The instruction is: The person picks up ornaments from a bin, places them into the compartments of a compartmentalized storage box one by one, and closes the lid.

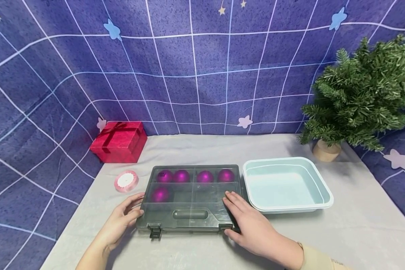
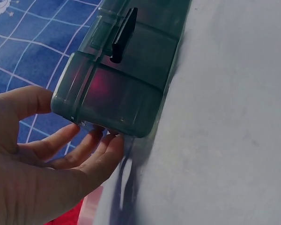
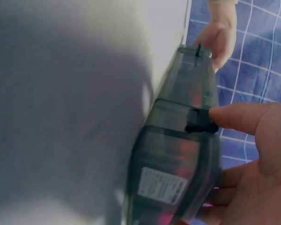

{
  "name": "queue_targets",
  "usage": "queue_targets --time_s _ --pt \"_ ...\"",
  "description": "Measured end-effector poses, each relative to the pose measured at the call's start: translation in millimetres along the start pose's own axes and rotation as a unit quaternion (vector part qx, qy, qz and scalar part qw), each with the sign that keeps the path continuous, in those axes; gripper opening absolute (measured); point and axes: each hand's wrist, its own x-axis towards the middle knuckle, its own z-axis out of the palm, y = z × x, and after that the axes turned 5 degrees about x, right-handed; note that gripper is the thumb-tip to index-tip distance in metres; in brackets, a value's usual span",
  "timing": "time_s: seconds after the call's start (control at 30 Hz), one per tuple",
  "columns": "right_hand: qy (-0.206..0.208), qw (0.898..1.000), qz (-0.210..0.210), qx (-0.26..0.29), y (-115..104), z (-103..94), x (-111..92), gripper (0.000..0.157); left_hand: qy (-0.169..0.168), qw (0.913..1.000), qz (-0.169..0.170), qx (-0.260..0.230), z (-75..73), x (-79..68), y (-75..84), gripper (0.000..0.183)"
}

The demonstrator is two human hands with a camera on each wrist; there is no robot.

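- The grey table (image 1: 195, 150) carries a small fir tree (image 1: 361, 93) at its far right.
- A smoky plastic case (image 1: 190, 197) of purple baubles (image 1: 181, 176) lies closed at the near edge, beside a pale blue tray (image 1: 287, 185).
- The right hand (image 1: 253, 225) lies flat on the lid, thumb at the right latch.
- The left hand (image 1: 119, 221), fingers loosely spread, touches the case's left end.

— The case (image 1: 189, 198) looks like smoky, see-through plastic, glossy on the lid, with black plastic latches (image 1: 155, 231).

— And the balls (image 1: 181, 176) inside it?

— Purple, with a soft satin sheen, not mirror-bright. The tub (image 1: 318, 183) beside it is pale blue plastic, smooth and slightly shiny.

— The tabletop (image 1: 357, 232)?

— Covered in matt grey cloth, faintly creased. The backdrop (image 1: 189, 67) is printed fabric, matt too.

— The red box (image 1: 119, 141)?

— Textured paper with a satin bow. The ribbon spool (image 1: 126, 181) is glossy pink. The little tree (image 1: 364, 93) has bristly plastic needles and a smooth wooden base (image 1: 326, 150).
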Motion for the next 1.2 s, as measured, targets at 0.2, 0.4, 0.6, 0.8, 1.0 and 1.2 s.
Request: queue_targets --time_s 0.2,0.4,0.6,0.8,1.0,1.2 --pt "-0.019 0.999 -0.032 0.017 -16.8 -5.9 -1.5 0.074 -0.004 0.9998 -0.017 0.002 1.2 0.4 -2.6 0.059" --pt "-0.034 0.989 -0.13 0.06 -37.8 -6.8 5.1 0.062 -0.008 0.9997 -0.02 -0.008 0.0 -1.7 -4.6 0.06" --pt "-0.145 0.946 -0.185 0.224 -60.9 7.4 24.9 0.05 -0.007 0.9999 -0.013 -0.009 -3.5 -0.9 -4.7 0.058" --pt "-0.254 0.852 -0.131 0.439 -77.4 39.2 43.3 0.043 -0.01 0.9998 -0.016 -0.008 -3.1 1.2 -3.5 0.058" --pt "-0.297 0.759 0.002 0.579 -90.0 72.3 54.3 0.044 -0.014 0.9998 -0.011 -0.006 -2.5 3.7 -1.1 0.058" --pt "-0.273 0.642 0.2 0.688 -97.1 96.4 65.1 0.048 -0.018 0.9998 -0.003 -0.002 -2.6 6.0 0.9 0.057"
